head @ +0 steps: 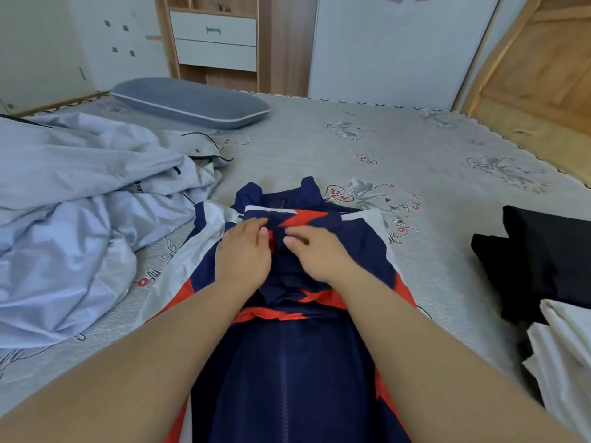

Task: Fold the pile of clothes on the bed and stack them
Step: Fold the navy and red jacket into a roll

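Both hands are laid on the navy, red and white jacket (297, 314), spread along the bed (415, 139) near its middle. The left hand (243, 254) is pressed flat, fingers relaxed; the right hand (315, 251) is lightly curled, fingertips on the chest fabric, a pinch not confirmable. Cursive script printed on the bedsheet beside the jacket cannot be read. Left of the jacket a pale blue garment heap (80, 199) is noted; right of it, black folded clothes (543, 257) and white cloth (563, 356). Beyond the jacket collar, bare sheet is available.
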